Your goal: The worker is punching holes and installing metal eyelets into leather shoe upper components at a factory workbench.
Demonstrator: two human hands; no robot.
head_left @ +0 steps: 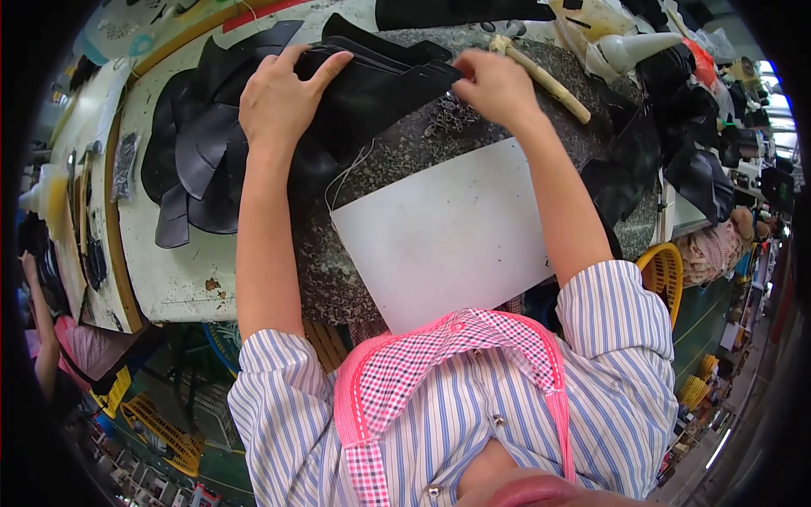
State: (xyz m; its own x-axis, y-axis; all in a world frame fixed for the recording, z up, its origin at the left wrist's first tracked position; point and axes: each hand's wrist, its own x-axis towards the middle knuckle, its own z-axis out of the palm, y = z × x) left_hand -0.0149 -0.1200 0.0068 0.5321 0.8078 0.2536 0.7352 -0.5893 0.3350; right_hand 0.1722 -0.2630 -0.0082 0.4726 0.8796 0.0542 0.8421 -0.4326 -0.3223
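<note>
My left hand (pixel 279 97) lies on a stack of black leather-like pieces (pixel 363 101), its thumb stretched apart from the fingers. At the right end of this stack, my right hand (pixel 497 84) pinches the edge of the pieces between thumb and fingers. More cut black pieces (pixel 207 144) lie heaped to the left, beside and under my left wrist. Below the right end of the stack, a small cluster of dark metal-looking bits (pixel 448 116) sits on a speckled stone slab (pixel 325 283). Between my forearms is a white board (pixel 443 232).
A tool with a wooden handle (pixel 549 83) lies just beyond my right hand. At the far right stands a white bottle with a pointed nozzle (pixel 638 51). Black pieces (pixel 621 169) hang near my right forearm, above a yellow basket (pixel 663 275). Another person's arm (pixel 42 313) shows at the left.
</note>
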